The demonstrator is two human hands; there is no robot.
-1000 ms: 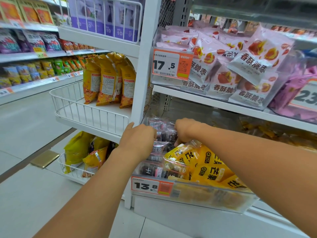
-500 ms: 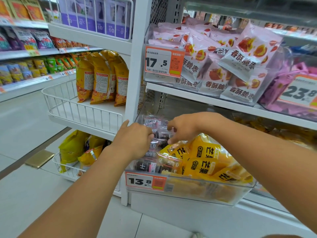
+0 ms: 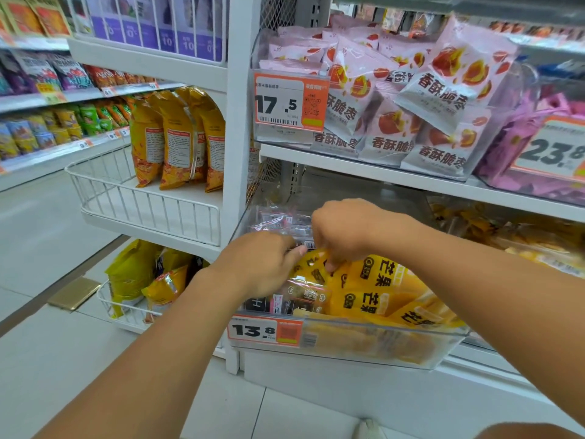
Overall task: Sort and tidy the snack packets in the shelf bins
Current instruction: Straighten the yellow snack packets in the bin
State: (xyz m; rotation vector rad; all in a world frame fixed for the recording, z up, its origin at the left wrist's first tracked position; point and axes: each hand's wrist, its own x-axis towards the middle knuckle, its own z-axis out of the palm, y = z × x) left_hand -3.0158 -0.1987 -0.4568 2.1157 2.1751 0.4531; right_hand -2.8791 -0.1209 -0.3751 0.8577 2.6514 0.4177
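Far to the left, rows of small snack bags (image 3: pixel 47 128) are sitting on the aisle shelves, and next to them orange-yellow bags (image 3: pixel 177 137) are standing upright in a white wire basket (image 3: pixel 142 198), with more yellow bags (image 3: pixel 133 277) lying in a lower basket near the floor. Right of the white upright, the left hand (image 3: pixel 256 264) is reaching into the clear plastic bin (image 3: pixel 348 343) on the lower shelf, its fingers curling onto the packets there, though what exactly they are gripping cannot be told. The dark-wrapped packets (image 3: pixel 281 223) are filling the bin's left and back part. The right hand (image 3: pixel 345 229) is hovering just beside the left one, pinching the top edge of a yellow mango packet (image 3: pixel 316 267); further yellow mango packets (image 3: pixel 373 302) are piling toward the bin's right side. Above, pink jujube packets (image 3: pixel 411 106) are crowding the upper bin behind a 17.5 price tag (image 3: pixel 289 101).
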